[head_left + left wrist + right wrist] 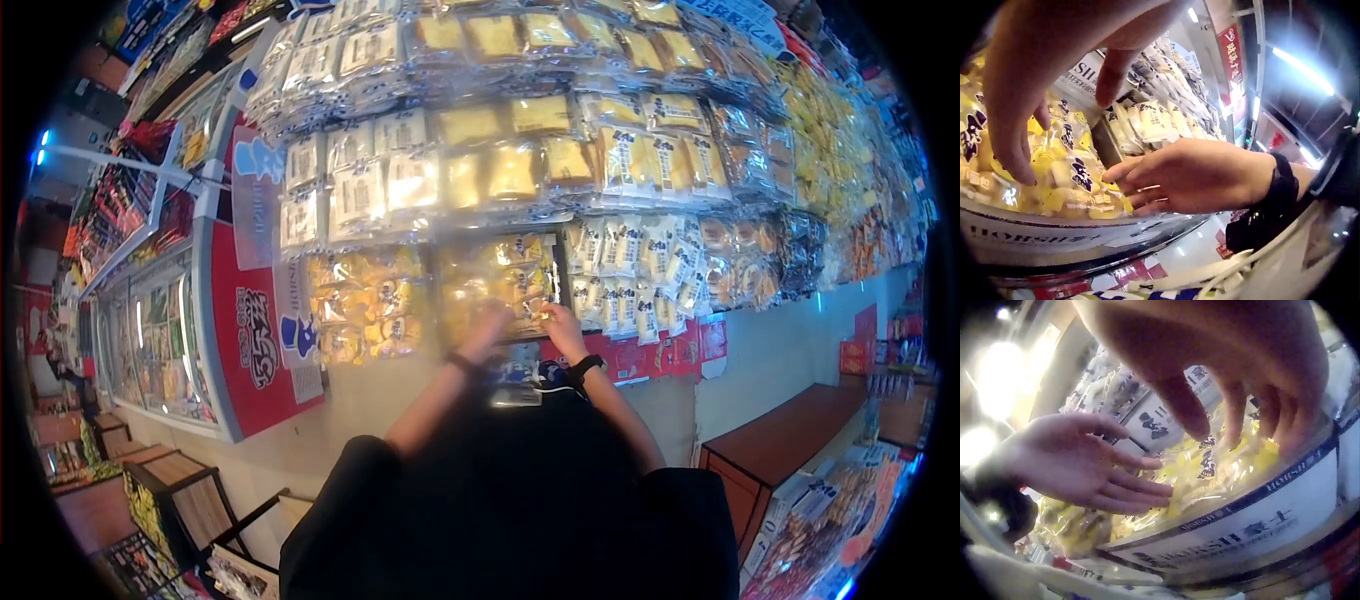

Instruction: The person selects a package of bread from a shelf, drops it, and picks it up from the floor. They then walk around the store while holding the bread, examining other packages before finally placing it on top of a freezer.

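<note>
Both hands are over a display bin (1260, 512) of small bread buns in clear bags with yellow print. In the head view my left hand (487, 335) is blurred above the bags; my right hand (562, 328) is at the bin's right end. Seen from the left wrist, the left fingers reach down, spread, onto a bread packet (1054, 172), while the right hand (1197, 178) lays fairly straight fingers at the packets' right edge. The right wrist view has the right fingers (1234, 415) bent loosely down over the bags, and the left hand (1085, 465) with fingers extended.
White stick-shaped packets (635, 245) fill the neighbouring bin on the right. Tiers of yellow cake packets (500, 170) rise behind. At left stands a red-sided freezer case (250, 330); a brown wooden bench (790, 430) is at right.
</note>
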